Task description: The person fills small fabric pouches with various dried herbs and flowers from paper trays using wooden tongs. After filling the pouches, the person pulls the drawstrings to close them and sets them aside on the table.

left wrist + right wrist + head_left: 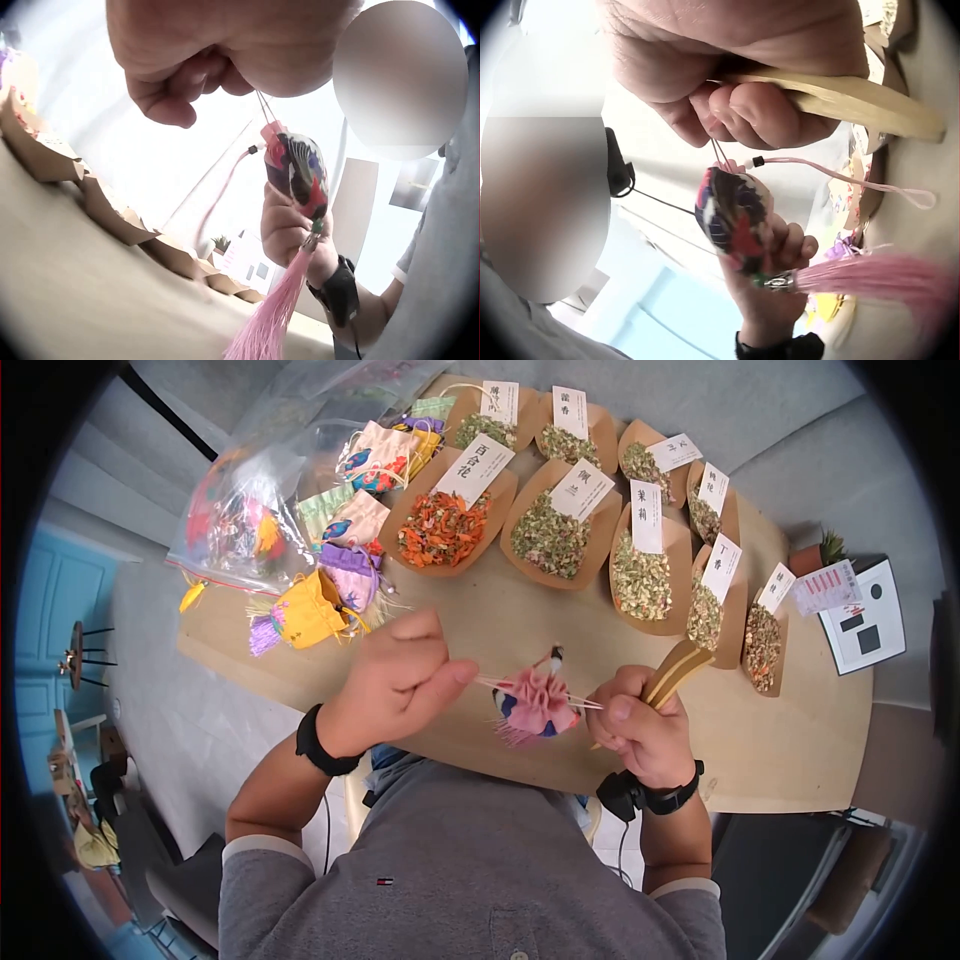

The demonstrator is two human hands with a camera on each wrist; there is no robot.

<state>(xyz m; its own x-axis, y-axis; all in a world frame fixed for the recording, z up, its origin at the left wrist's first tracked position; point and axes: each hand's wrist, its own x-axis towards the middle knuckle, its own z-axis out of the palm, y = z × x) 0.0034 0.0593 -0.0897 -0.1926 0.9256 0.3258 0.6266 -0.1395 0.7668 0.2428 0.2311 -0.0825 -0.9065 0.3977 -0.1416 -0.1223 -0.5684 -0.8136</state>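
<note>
Above the tabletop's (790, 765) near edge, the pink pouch (540, 707) is being held between the parted left hand (397, 685) and right hand (645, 732), drawstrings (586, 704) pinched by both, a wooden tool (680, 672) gripped in the right.

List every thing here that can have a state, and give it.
Pink pouch: neck gathered, hanging
Cords: taut between hands
Tassel: loose
Left hand: pinching cords
Right hand: gripping wooden tool and cords
Wooden tool: held
Trays: holding dried bits
Plastic bag: filled; seal unclear
</note>
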